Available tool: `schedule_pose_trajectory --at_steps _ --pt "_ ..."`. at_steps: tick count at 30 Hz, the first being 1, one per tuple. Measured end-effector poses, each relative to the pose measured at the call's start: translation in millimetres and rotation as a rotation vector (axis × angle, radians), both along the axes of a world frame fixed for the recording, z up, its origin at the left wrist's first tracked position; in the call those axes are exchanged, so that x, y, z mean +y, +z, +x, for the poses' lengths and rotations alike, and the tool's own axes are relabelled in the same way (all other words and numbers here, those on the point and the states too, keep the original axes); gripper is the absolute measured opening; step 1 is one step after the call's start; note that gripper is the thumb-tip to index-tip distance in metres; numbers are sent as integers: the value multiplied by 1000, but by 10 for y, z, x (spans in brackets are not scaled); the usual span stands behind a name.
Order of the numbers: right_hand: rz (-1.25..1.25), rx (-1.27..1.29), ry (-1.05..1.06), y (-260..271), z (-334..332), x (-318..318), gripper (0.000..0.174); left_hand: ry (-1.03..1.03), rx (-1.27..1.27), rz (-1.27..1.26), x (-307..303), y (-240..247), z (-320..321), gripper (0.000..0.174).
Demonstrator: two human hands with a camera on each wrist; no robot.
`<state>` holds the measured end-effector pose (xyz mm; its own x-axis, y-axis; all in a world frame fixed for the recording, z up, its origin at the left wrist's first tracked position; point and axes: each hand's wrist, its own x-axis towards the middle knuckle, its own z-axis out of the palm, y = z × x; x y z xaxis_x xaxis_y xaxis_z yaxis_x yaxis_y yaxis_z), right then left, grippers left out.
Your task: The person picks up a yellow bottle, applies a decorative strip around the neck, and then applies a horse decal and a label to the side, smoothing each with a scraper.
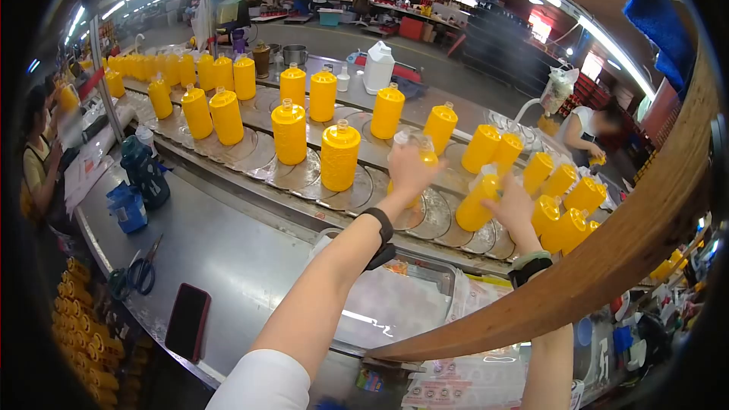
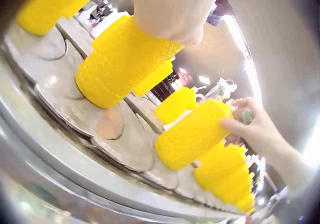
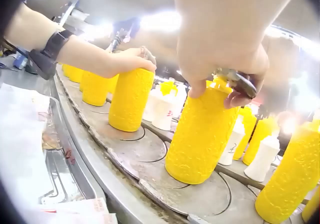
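In the head view my left hand [image 1: 414, 168] is over the top of an embossed yellow bottle, gripping it around its upper end. The left wrist view shows that bottle [image 2: 120, 66] below the hand, its base at the metal conveyor [image 2: 107, 121]. My right hand [image 1: 513, 203] holds a second yellow bottle [image 1: 474, 206] by its neck. Seen from the right wrist, thumb and fingers pinch the top of this bottle [image 3: 202, 136], and a small grey-green piece [image 3: 240, 81] shows at the fingers. Both bottles are upright.
More yellow bottles [image 1: 339, 156] stand along the conveyor on both sides. Behind them is a white jug [image 1: 378, 68]. A tray [image 1: 395, 304], phone [image 1: 188, 322], scissors [image 1: 143, 269] and dark flask [image 1: 144, 175] lie or stand on the near table. A curved wooden bar [image 1: 577, 296] crosses in front of my right arm.
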<state>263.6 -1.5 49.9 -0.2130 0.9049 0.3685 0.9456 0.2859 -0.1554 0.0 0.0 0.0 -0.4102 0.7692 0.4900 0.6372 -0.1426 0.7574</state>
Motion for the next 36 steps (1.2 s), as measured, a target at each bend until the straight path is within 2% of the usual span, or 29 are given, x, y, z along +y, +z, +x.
schedule_pose_trajectory --at_steps 2,4,6,7,9,12,13,15,17,19,21,22,24,25,28,31,33,34,36 --pt "-4 -142 -47 34 58 -36 65 -141 163 -6 -126 -11 80 75" --pt "74 -90 -70 293 -12 23 66 -108 177 163 197 133 91 73" --pt "55 -54 -77 264 13 -142 67 -54 234 298 159 -54 90 70" --pt "34 -26 -20 212 149 -195 66 -53 234 295 -49 20 104 70" --pt "0 30 38 115 304 -450 66 -177 171 281 -584 162 1 70" --pt "100 359 198 243 591 -1083 51 -268 126 249 -1462 393 -228 64" --pt "43 265 222 235 828 -1107 61 -275 71 238 -1767 483 -310 61" --pt "98 360 251 712 733 -1933 64 -282 -13 223 -2402 666 -492 58" --pt "113 387 306 953 798 -2559 73 -280 -44 209 -2975 754 -645 58" --pt "123 394 347 1125 823 -3109 71 -241 -64 129 -3451 716 -773 59" --pt "137 397 390 1231 853 -3559 69 -164 125 94 -3792 525 -915 58" --pt "34 412 392 1263 876 -3759 68 -168 42 28 -3971 514 -895 57" --pt "-119 449 384 1276 862 -4064 63 -113 58 -3 -4204 351 -910 56" --pt "-125 453 384 1226 818 -4156 63 -59 71 -28 -4296 291 -906 56" --pt "-115 497 575 1113 710 -4346 61 38 121 -19 -4457 142 -851 54" --pt "-157 492 637 1019 566 -4481 63 117 166 -4 -4552 61 -805 55" --pt "-174 480 683 945 509 -4503 64 119 73 -22 -4588 28 -795 66" --pt "-194 506 693 933 469 -4531 64 118 73 -22 -4610 35 -802 66" --pt "-205 493 737 918 438 -4540 63 124 240 -100 -4658 50 -813 84"
